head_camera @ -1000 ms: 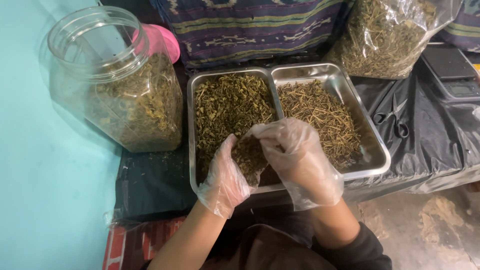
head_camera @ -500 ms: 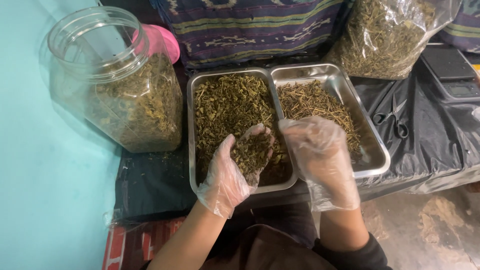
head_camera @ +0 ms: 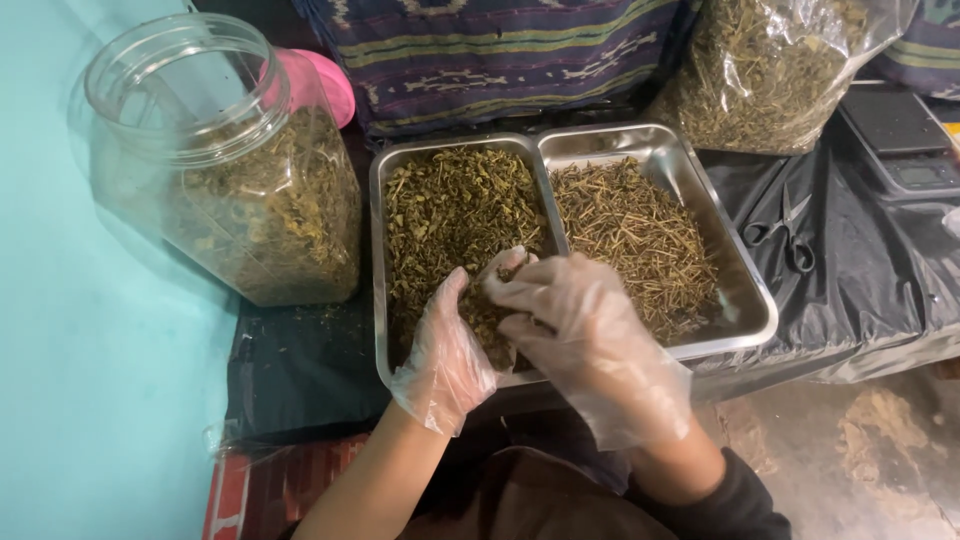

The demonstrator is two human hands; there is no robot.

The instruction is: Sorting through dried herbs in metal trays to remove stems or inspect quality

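Both my hands wear thin clear plastic gloves. My left hand (head_camera: 447,350) is cupped over the near end of the left steel tray (head_camera: 378,225) and holds a clump of dried green herb (head_camera: 492,318). My right hand (head_camera: 590,335) lies over that clump, its fingertips pinching into it. The left tray is filled with dried green leaf pieces (head_camera: 455,205). The right steel tray (head_camera: 745,275) beside it holds drier, paler stems (head_camera: 635,235).
A big clear plastic jar (head_camera: 215,160) of dried herb stands open at the left, a pink lid (head_camera: 325,85) behind it. A clear bag of herb (head_camera: 770,65) sits at the back right. Scissors (head_camera: 785,230) and a digital scale (head_camera: 905,145) lie on black sheeting.
My right hand had drawn away to the right, baring the herb in my left palm; now it has come back over the clump and its fingers pick at it.
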